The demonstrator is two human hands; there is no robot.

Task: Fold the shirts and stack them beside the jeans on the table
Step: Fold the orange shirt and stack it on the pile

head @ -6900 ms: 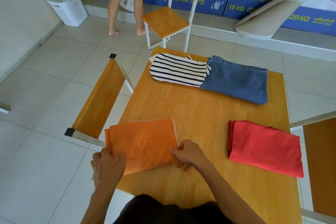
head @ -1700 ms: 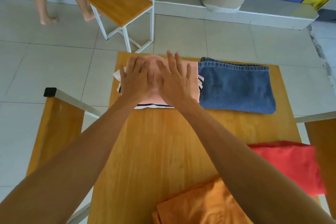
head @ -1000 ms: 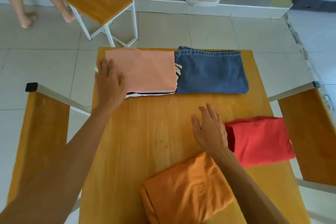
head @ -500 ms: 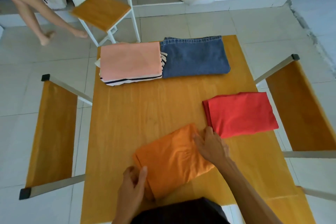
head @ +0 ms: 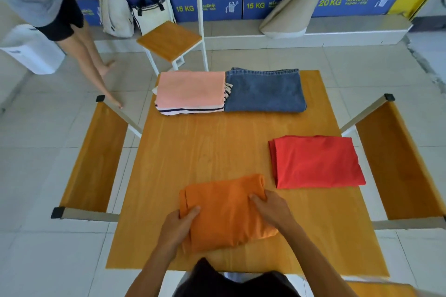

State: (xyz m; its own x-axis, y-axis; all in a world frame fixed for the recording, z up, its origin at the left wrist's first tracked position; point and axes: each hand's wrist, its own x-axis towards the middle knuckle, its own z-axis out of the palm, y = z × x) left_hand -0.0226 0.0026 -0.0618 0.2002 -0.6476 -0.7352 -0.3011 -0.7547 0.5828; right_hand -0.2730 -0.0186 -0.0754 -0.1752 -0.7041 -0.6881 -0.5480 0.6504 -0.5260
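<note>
A folded orange shirt [head: 224, 207] lies at the near edge of the wooden table [head: 217, 149]. My left hand [head: 179, 224] grips its left side and my right hand [head: 271, 207] grips its right side. A folded red shirt [head: 313, 161] rests on the table to the right. At the far end, folded blue jeans [head: 264, 90] lie beside a stack with a pink shirt [head: 190, 90] on top of a striped shirt [head: 193, 111].
Wooden chairs flank the table at left [head: 94, 159] and right [head: 400, 164], and a third chair [head: 173, 38] stands beyond it. A person [head: 60, 14] stands at the far left near a white basket [head: 31, 50]. Washing machines line the back wall.
My hands left the pink shirt on the striped stack and came back to the orange shirt; both now grip its sides. The view has tilted up.
</note>
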